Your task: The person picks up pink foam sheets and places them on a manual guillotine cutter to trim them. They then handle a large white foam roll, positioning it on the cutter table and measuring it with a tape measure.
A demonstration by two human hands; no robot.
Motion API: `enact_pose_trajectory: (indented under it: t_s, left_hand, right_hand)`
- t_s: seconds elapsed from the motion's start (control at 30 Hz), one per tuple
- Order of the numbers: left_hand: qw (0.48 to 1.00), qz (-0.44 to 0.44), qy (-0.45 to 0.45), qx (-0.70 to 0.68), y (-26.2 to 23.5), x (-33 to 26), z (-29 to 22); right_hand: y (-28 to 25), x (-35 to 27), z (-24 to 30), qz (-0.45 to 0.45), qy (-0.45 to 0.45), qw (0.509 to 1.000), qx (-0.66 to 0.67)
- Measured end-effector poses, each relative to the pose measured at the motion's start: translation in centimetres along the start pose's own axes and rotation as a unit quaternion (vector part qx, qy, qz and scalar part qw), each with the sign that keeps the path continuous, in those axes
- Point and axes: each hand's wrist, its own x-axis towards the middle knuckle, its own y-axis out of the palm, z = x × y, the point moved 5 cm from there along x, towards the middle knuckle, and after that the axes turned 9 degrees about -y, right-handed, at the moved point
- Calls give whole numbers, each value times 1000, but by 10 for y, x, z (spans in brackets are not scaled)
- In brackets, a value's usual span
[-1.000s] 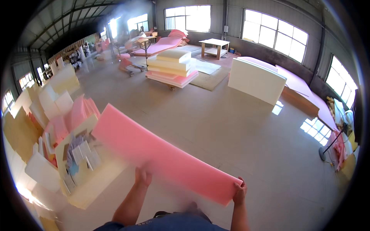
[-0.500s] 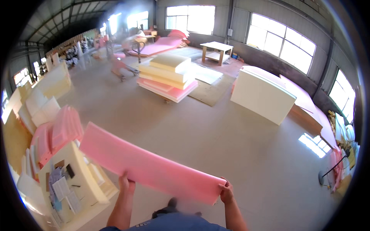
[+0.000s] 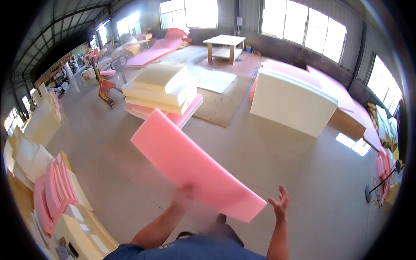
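Note:
A long pink foam sheet (image 3: 195,167) hangs tilted in front of me, its far left end raised and its right end low. My left hand (image 3: 183,196) grips its lower edge near the middle; the fingers are blurred and partly behind the sheet. Just beyond the sheet's right end, my right hand (image 3: 281,203) is off it, fingers spread and holding nothing. Past the sheet's far end stands a stack of cream and pink foam blocks (image 3: 157,89).
A big white foam block (image 3: 292,104) stands to the right on the grey floor. Pink foam pieces (image 3: 54,190) and cream slabs line the left side. Farther back are a pallet jack (image 3: 106,89) and a white-topped table (image 3: 224,41). A thin-poled stand (image 3: 369,193) is at far right.
My right hand has let go of the foam sheet. The sheet has swung rightward, its far end rising toward the stack, with my left hand carrying it. The stack now appears nearer.

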Motion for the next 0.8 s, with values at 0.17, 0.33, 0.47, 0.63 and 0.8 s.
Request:
enact_pose_trajectory:
  t_s: [0.17, 0.33, 0.47, 0.63, 0.8]
  left_hand:
    - [978, 47, 84, 184, 48, 127, -7]
    - [994, 47, 25, 97, 106, 267, -58]
    - [916, -104, 114, 371, 49, 417, -54]
    - [936, -146, -57, 315, 134, 578, -114]
    - [895, -89, 68, 431, 211, 784, -184]
  right_hand:
    - [178, 177, 97, 320, -144, 936, 24]
    - [276, 340, 97, 425, -120, 892, -100]
    - [303, 467, -22, 412, 16, 898, -157]
    - [192, 543, -180, 251, 120, 889, -364]
    - [155, 583, -265, 284, 310, 813, -402]
